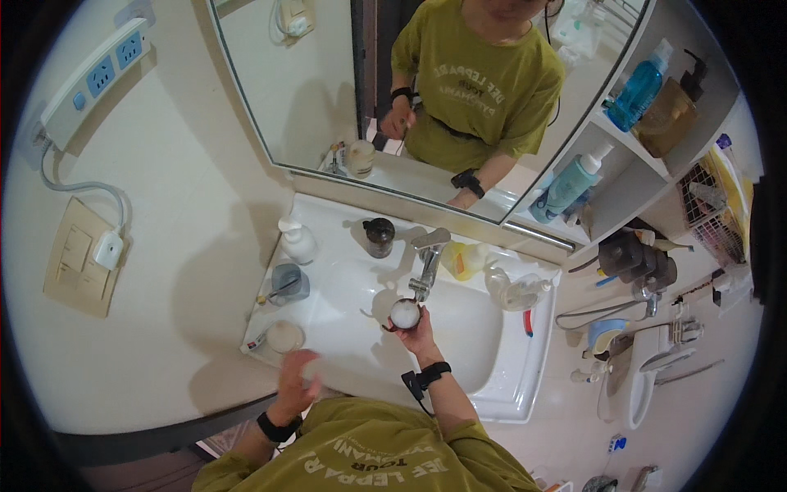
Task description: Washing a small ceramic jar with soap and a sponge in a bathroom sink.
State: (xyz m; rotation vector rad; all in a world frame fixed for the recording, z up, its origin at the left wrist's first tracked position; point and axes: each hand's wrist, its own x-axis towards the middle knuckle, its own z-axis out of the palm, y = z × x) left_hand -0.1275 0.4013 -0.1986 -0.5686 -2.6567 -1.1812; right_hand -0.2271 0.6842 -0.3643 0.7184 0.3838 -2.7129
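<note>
At its eleven o'clock, the right hand grips a dark-rimmed cup. The blurred left hand spreads loosely.

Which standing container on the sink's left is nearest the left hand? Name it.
The round jar, frontmost; the grey cup and white bottle stand farther back.

Pale letters stand on the green shirt, below its neck edge; the mirror shows them too.
</note>
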